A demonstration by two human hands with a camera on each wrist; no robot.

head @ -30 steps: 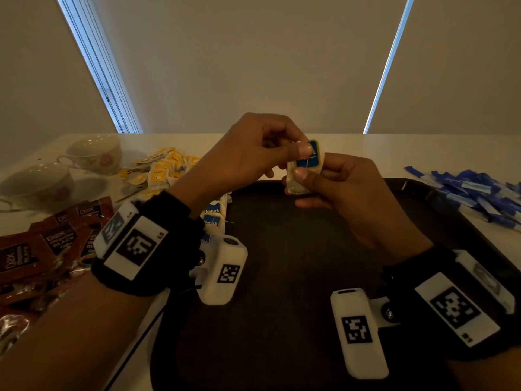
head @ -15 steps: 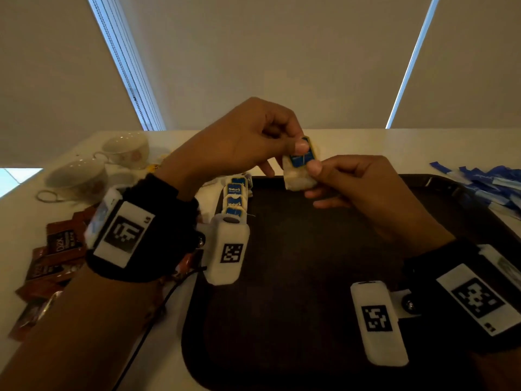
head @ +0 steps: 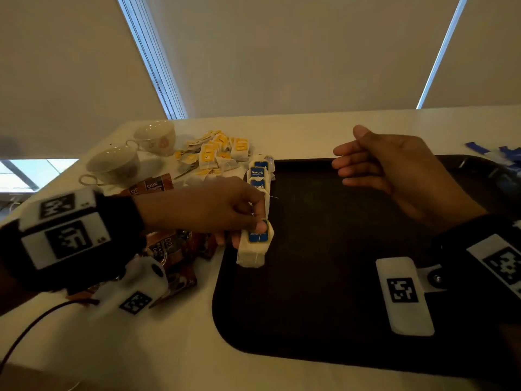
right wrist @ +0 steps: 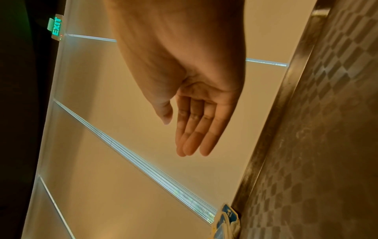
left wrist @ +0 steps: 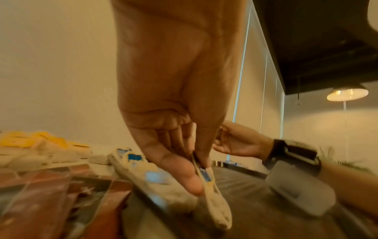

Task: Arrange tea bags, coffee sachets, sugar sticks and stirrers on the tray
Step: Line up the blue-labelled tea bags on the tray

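White paper with a blue tag: that is the tea bag [head: 255,244] the left hand [head: 214,210] is pinching by its top, thumb and fingers curled onto the tag, while its lower end is hanging at the near end of a row of blue-tagged tea bags [head: 260,176] lying along the left edge of the dark tray [head: 324,292]. The row is running away from the person, near to far, hugging the tray's left rim, and the held bag is lining up with it: its long axis is pointing the same way, so it is reading as the next link in that line. From the left wrist view the bag [left wrist: 210,182] is tilting down toward the tray, but the blur is stopping me from telling whether its bottom is touching the surface yet.

The right hand [head: 392,170] is hovering over the far middle of the tray, fingers straight and relaxed, holding nothing, well apart from the bag. So the left hand is the nearer one by far, and I judge the placing is its job alone: lower the bag flat, in line with the row, then let go.

The other supplies are waiting off the tray: yellow-tagged tea bags [head: 220,153] just beyond the row's far end, brown coffee sachets [head: 172,249] under and beside the left wrist, and blue sugar sticks [head: 504,153] off to the far right. Two teacups [head: 132,156] are sitting at the far left. I see no stirrers.
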